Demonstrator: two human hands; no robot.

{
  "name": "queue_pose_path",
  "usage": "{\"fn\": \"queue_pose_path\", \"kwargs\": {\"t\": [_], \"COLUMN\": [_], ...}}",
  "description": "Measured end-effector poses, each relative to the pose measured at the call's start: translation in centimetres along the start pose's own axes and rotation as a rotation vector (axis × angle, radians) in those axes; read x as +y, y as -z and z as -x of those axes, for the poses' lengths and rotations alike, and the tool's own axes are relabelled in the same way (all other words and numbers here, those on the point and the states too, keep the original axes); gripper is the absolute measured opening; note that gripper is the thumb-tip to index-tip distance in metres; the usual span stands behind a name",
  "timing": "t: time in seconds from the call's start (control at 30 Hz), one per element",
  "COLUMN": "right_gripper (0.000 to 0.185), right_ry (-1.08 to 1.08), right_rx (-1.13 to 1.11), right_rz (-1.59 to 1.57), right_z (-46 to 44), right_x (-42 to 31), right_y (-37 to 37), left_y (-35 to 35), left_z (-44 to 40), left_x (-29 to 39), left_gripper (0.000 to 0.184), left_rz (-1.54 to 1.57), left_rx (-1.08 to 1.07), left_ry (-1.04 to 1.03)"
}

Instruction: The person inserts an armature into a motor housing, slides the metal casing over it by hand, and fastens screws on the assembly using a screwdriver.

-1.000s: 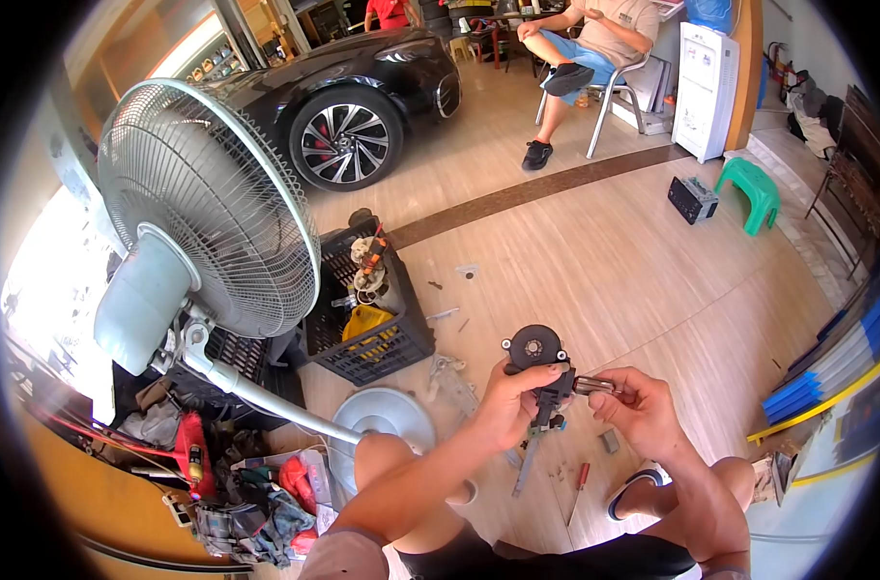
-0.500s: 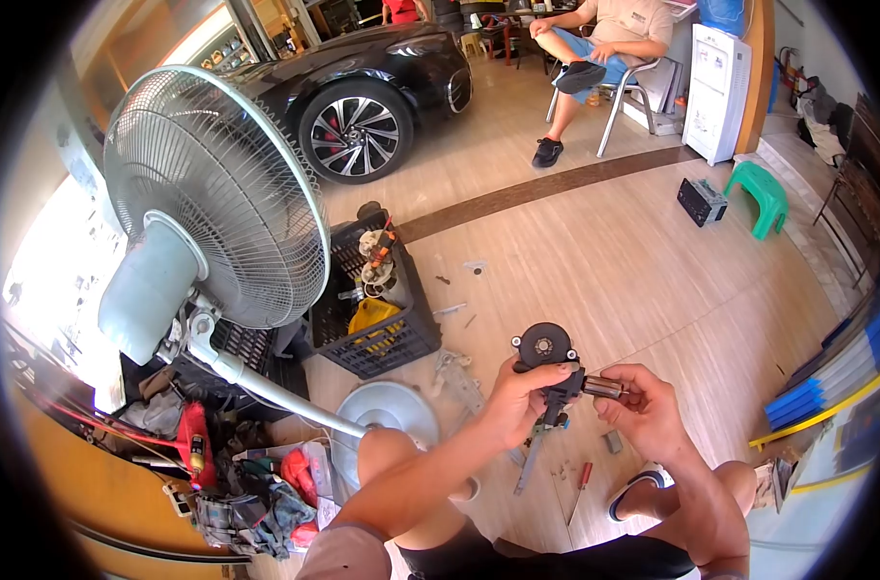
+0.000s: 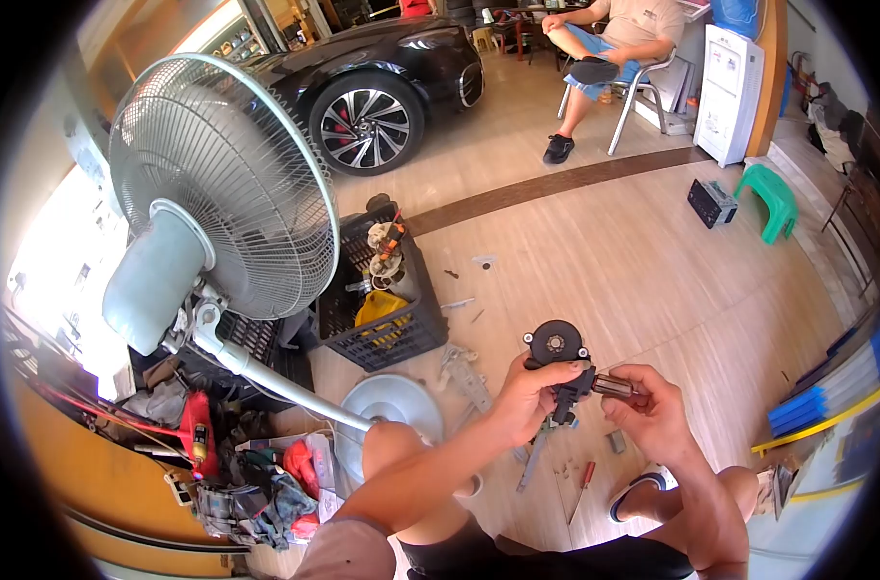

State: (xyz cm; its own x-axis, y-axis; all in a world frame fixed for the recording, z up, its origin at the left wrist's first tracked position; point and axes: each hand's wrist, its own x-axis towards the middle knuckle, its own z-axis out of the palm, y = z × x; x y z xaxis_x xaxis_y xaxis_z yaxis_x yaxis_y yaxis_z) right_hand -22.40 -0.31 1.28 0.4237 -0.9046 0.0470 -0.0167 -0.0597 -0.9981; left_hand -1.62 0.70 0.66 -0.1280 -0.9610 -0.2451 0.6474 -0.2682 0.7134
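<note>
My left hand (image 3: 529, 398) grips a small black gear motor (image 3: 557, 342) by its housing, with the thumb across the top. The round gear case with a toothed hub points away from me, and a black connector block hangs below. At its right side my right hand (image 3: 654, 406) pinches the shiny metal motor cylinder (image 3: 615, 387) between thumb and fingers. The cylinder lines up with the housing; whether it is fully seated I cannot tell. Under the hands, a red-handled screwdriver (image 3: 588, 475), a metal strip (image 3: 532, 462) and a small grey block (image 3: 616, 442) lie on the floor.
A standing fan (image 3: 222, 184) rises at the left, its round base (image 3: 393, 398) by my knee. Behind it sits a black crate (image 3: 391, 348) of parts. Farther off are a black car (image 3: 391, 58), a seated person (image 3: 633, 43), a car stereo (image 3: 712, 204) and a green stool (image 3: 770, 198).
The view has shifted slightly, so the background sits a little further right. Both hands keep their hold on the gear motor, which has turned slightly.
</note>
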Motion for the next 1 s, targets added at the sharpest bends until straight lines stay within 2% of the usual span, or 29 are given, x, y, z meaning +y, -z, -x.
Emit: {"fn": "queue_pose_path", "kwargs": {"t": [0.1,0.2,0.3,0.4,0.5,0.7,0.93,1.0], "right_gripper": [0.029,0.029,0.028,0.026,0.025,0.027,0.028,0.028], "right_ry": [-0.073,-0.194,-0.179,-0.100,-0.003,-0.199,0.015,-0.022], "right_rx": [-0.020,-0.096,-0.106,0.007,0.017,-0.122,-0.019,-0.039], "right_rz": [-0.037,0.149,0.104,-0.094,-0.072,0.128,-0.070,-0.027], "right_z": [-0.1,-0.1,-0.2,0.1,0.0,0.0,0.0,0.0], "right_x": [0.2,1.0,1.6,0.0,0.4,1.3,0.3,0.3], "right_y": [0.4,1.6,1.7,-0.1,-0.4,1.6,-0.2,0.2], "left_y": [0.7,0.8,1.0,0.9,0.8,0.9,0.1,0.1], "left_z": [-0.4,-0.3,-0.3,-0.2,-0.1,0.0,0.5,0.5], "left_x": [-0.6,-0.8,-0.7,-0.7,-0.5,-0.5,0.2,0.3], "left_gripper": [0.023,0.025,0.026,0.026,0.025,0.025,0.021,0.021], "left_rz": [-0.005,-0.008,0.000,0.017,0.034,0.004,0.001,-0.002], "left_rx": [-0.027,-0.024,-0.025,-0.028,-0.031,-0.011,0.053,0.029], "left_ry": [0.017,0.023,0.029,0.020,0.007,-0.005,-0.014,0.001]}}
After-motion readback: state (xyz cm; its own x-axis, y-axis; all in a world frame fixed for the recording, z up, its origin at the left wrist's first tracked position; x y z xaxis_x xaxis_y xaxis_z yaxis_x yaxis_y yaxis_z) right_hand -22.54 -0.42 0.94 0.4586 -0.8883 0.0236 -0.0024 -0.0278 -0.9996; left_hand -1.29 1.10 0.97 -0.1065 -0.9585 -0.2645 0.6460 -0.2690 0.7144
